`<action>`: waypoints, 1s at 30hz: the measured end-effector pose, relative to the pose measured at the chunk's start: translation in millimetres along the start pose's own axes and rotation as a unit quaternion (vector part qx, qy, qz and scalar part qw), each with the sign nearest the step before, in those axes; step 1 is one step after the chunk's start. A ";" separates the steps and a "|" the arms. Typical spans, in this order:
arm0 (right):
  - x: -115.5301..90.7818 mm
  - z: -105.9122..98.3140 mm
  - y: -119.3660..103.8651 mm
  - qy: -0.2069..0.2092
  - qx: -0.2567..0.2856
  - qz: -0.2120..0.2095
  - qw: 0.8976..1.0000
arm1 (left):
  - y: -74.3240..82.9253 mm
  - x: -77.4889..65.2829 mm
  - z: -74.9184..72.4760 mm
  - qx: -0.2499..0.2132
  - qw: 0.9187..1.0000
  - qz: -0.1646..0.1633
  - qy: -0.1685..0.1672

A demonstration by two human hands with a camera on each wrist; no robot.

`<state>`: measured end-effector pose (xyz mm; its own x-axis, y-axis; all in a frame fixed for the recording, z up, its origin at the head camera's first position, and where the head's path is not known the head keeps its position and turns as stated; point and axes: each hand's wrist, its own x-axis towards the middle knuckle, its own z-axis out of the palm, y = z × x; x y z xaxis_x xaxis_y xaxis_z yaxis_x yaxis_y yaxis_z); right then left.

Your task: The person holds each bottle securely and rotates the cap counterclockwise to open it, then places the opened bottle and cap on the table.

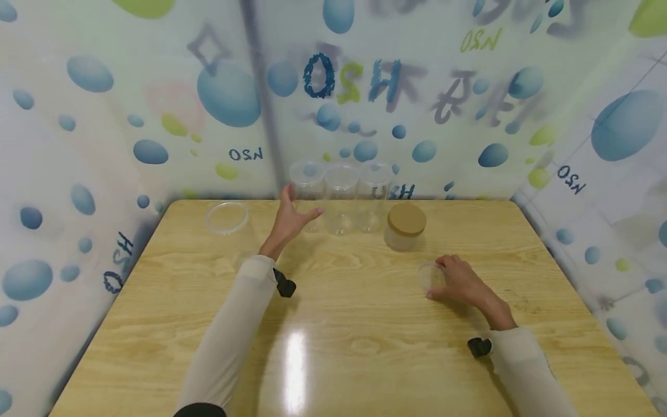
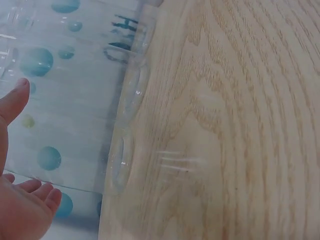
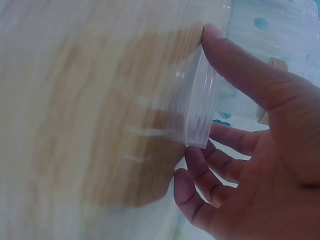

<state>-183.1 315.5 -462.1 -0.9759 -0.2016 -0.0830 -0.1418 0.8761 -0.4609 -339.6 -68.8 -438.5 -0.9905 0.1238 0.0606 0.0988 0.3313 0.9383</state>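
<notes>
My left hand (image 1: 293, 220) is spread at the left side of a tall clear jar (image 1: 307, 188), thumb apart from the fingers. Two more clear jars, a middle one (image 1: 341, 197) and a right one (image 1: 374, 194), stand in a row beside it. In the left wrist view, the left fingers (image 2: 39, 192) are relaxed near the clear wall. Lower on the table, my right hand (image 1: 461, 282) pinches a thin clear round lid (image 1: 430, 278) by its edge. The right wrist view shows the thumb on one end of the lid's rim (image 3: 200, 107) and fingertips at the other.
A short jar (image 1: 401, 238) with a wood-coloured lid (image 1: 406, 219) stands right of the row. On the far left is a wide clear container with a round rim (image 1: 227, 218). The wooden table (image 1: 354, 347) meets a patterned backdrop (image 1: 448, 116) behind the jars.
</notes>
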 end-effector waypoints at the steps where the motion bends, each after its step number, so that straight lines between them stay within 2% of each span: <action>1: -0.6 0.8 0.2 -0.003 0.001 0.001 1.000 | -1.3 0.0 0.7 -0.003 1.000 -0.001 -0.002; 7: -3.7 5.0 1.1 -0.015 0.004 0.010 1.000 | -7.0 0.4 3.2 -0.009 1.000 -0.006 -0.001; 13: -4.7 4.8 0.2 -0.005 -0.004 0.001 1.000 | -8.3 0.1 4.5 0.001 1.000 0.000 0.020; 22: -6.2 3.5 3.0 0.007 -0.003 -0.012 1.000 | -8.4 -5.0 4.1 0.019 0.999 0.034 0.026; 25: -4.2 3.0 3.6 0.005 -0.010 -0.007 1.000 | -8.4 -6.7 3.0 0.022 0.999 0.033 0.023; 30: 0.3 0.6 2.7 0.001 -0.017 -0.002 1.000 | -4.3 -13.1 0.6 0.015 0.999 0.032 0.038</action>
<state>-183.7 317.5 -463.9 -0.9757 -0.2038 -0.0801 -0.1506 0.8901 -0.4302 -327.0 -71.3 -443.5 -0.9864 0.0743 0.1464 0.1633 0.3524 0.9215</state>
